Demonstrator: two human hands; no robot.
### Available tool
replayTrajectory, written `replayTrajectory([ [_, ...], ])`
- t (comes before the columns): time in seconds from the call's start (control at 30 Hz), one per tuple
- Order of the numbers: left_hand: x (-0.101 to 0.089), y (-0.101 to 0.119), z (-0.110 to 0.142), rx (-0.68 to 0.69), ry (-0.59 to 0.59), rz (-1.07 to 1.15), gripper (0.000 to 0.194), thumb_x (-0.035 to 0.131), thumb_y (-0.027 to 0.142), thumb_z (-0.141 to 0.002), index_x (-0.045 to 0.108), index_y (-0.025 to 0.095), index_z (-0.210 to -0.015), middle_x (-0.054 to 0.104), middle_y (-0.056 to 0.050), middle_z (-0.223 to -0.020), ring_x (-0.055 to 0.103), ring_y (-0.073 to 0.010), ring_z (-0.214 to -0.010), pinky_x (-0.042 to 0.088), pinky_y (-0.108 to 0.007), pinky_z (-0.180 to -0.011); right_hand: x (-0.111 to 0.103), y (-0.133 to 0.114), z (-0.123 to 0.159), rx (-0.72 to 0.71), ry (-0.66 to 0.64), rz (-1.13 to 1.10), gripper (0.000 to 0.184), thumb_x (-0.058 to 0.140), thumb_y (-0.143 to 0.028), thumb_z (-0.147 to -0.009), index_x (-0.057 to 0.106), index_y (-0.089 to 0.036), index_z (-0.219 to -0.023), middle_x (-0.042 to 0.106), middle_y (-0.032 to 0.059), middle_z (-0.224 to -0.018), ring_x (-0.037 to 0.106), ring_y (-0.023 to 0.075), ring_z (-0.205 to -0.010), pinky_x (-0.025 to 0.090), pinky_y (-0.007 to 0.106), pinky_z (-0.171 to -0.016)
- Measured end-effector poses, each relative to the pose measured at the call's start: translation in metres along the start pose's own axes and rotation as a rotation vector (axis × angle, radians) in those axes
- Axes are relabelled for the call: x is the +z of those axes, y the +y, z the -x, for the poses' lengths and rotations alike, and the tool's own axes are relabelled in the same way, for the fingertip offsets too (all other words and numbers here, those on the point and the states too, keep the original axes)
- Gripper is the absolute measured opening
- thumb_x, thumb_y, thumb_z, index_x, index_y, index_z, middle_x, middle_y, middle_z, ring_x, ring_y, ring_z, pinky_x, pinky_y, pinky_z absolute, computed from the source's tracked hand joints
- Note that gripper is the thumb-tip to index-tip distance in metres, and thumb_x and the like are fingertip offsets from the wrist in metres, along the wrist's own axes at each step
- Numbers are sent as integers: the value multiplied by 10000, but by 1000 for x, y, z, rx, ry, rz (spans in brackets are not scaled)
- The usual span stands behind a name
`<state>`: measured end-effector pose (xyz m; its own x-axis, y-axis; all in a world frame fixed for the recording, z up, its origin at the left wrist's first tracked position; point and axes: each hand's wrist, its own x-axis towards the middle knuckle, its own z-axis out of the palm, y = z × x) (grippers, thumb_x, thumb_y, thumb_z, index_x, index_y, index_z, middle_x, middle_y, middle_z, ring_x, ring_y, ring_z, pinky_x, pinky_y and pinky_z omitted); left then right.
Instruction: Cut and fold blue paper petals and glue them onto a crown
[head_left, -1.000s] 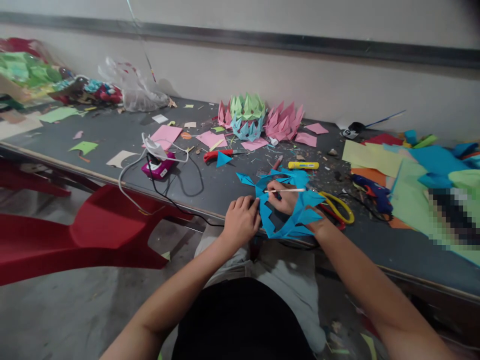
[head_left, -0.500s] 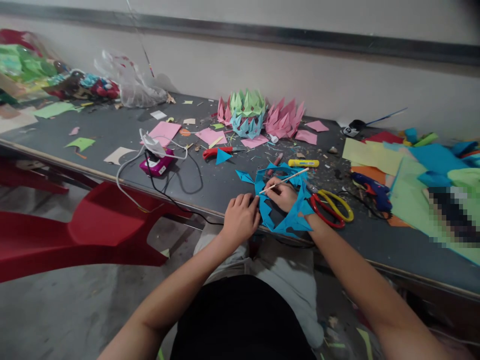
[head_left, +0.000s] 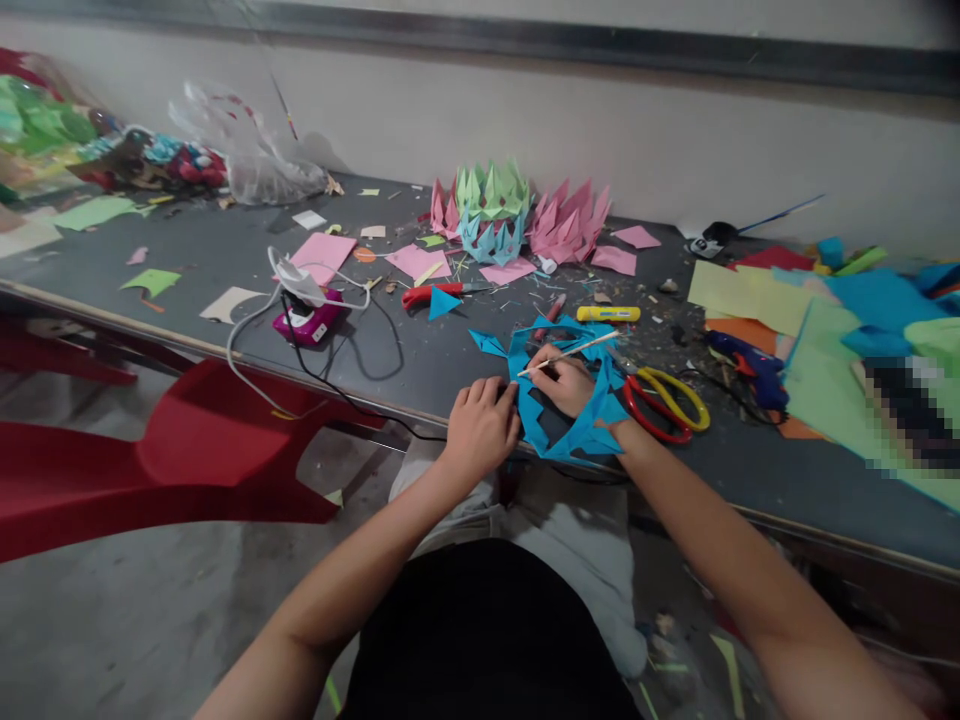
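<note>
A ring of folded blue paper [head_left: 534,428] with pointed pieces, like a paper crown, lies at the table's front edge. My right hand [head_left: 564,385] reaches inside the ring, its fingers pinched around a thin pale wooden stick [head_left: 581,349]. The stick's lower end meets the ring's left side. My left hand [head_left: 484,425] rests flat on the table edge, fingers stretched out, its index finger against the ring's left side. A folded blue piece [head_left: 489,343] sits just beyond my left hand, close to the ring.
Red-and-yellow-handled scissors [head_left: 667,405] and a blue glue gun [head_left: 750,370] lie to the right. Behind are a yellow tube [head_left: 609,314], a red-handled cutter [head_left: 420,297] and folded paper crowns [head_left: 491,195]. A purple power adapter [head_left: 311,318] with cables lies left, above a red chair [head_left: 202,440].
The view has shifted slightly. Both hands stay at the blue paper ring, and the stick's lower end remains at its left side.
</note>
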<state>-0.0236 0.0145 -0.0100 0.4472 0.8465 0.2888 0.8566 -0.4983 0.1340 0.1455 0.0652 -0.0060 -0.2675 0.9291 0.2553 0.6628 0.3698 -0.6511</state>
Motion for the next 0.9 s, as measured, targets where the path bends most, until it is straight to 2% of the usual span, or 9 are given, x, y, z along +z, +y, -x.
replayTrajectory([
  [0.6,-1,1,-1,-6,-9,8,389,380,279,-880,505,165,-1231,546,-101,-1133,471,-240,-1003,375,-363,-801,-1,-2,2,-4,33,27,169,405,-353,-796,468,-224,-708,517,-6,-596,515,158,-586,407,278,-594],
  [0.73,-1,1,-1,-7,-5,3,388,381,276,-879,505,165,-1230,547,-98,-1132,471,-241,-1001,377,-362,-795,0,-2,3,-21,-18,28,175,409,-357,-798,485,-221,-719,529,-3,-608,527,161,-597,408,278,-592],
  [0.9,-1,1,-1,-9,-11,-5,388,383,276,-878,502,173,-1232,543,-103,-1137,471,-243,-1007,378,-361,-794,2,-1,4,-15,44,48,169,406,-350,-800,482,-223,-719,533,-1,-599,517,160,-572,407,280,-571],
])
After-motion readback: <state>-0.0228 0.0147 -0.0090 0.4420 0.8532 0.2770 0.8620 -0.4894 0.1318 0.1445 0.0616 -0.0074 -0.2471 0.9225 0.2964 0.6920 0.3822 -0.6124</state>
